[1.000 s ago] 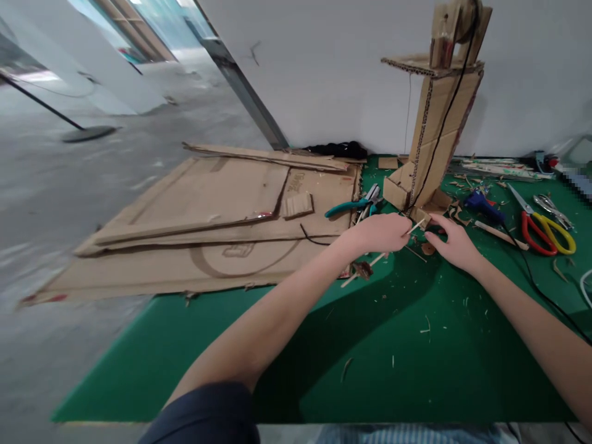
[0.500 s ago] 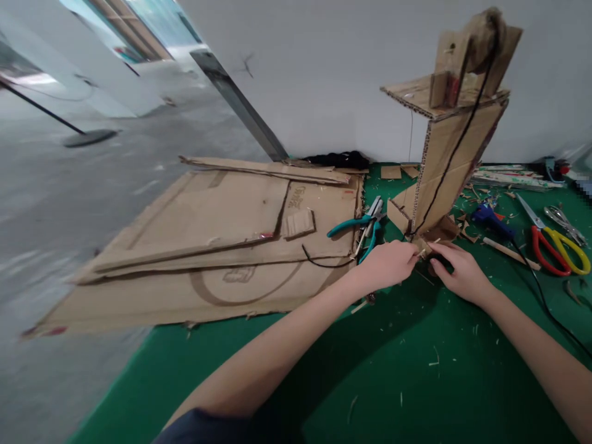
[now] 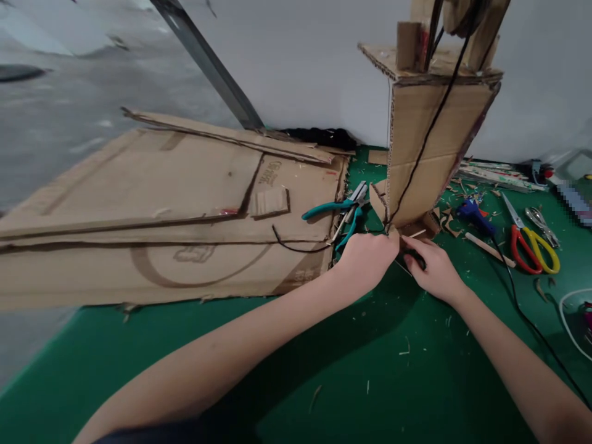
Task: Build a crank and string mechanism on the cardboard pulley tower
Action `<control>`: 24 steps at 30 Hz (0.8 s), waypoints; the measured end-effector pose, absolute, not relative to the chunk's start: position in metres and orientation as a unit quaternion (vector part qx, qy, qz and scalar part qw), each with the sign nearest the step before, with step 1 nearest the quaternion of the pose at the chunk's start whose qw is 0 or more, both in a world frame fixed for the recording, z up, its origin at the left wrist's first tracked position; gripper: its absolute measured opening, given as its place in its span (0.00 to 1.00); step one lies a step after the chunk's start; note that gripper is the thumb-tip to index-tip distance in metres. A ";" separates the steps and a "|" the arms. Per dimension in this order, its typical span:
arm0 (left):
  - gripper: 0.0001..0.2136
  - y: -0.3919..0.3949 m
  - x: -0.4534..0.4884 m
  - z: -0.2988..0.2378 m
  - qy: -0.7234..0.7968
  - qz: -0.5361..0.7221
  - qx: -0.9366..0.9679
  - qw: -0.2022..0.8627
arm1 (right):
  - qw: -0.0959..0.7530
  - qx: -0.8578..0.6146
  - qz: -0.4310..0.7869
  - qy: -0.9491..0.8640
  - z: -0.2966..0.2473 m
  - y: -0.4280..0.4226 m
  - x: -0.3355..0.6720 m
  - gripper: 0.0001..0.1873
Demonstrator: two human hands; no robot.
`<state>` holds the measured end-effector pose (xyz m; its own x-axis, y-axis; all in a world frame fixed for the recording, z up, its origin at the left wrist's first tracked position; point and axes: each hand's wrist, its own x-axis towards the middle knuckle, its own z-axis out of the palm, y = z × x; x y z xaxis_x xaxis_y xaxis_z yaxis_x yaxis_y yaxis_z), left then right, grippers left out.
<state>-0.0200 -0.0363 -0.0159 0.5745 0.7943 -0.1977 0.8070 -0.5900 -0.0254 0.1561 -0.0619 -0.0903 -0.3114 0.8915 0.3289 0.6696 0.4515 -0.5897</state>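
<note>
We saw cardboard tower point(image 3: 425, 160) upright on green counter point(image 3: 324, 370), black cord point(image 3: 430, 129) strung down its face. Left hand point(image 3: 367, 259) at base corner, grip pressed together; right hand point(image 3: 432, 271) just beside, grip state untellable. Base, we judged, unfinished.

Teal pliers point(image 3: 340, 213) beside flat cardboard sheets point(image 3: 161, 203); scissors point(image 3: 531, 246) right.

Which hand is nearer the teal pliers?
Left. The left hand sits just below-right of the teal pliers; the right hand is farther right, past the left one, by the cardboard tower base.
</note>
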 end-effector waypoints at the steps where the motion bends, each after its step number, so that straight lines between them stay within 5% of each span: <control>1: 0.13 -0.038 -0.021 -0.013 0.453 -0.105 0.885 0.036 | 0.315 -0.498 0.180 -0.788 -0.091 -0.061 0.157 0.22; 10: 0.11 -0.035 -0.034 -0.012 0.458 -0.126 0.880 0.013 | 0.310 -0.507 0.189 -0.782 -0.094 -0.063 0.156 0.22; 15: 0.12 -0.026 -0.041 -0.008 0.454 -0.122 0.883 0.000 | 0.197 -0.513 0.106 -0.828 -0.075 -0.070 0.166 0.18; 24: 0.12 -0.026 -0.036 -0.006 0.415 -0.095 0.904 0.025 | 0.088 -0.469 0.225 -0.850 -0.058 -0.065 0.188 0.11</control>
<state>-0.0362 -0.0258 -0.0065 0.6372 0.7463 -0.1925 0.7558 -0.6539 -0.0332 0.1884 -0.0645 -0.0583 -0.5449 0.8362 -0.0613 0.7571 0.4593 -0.4646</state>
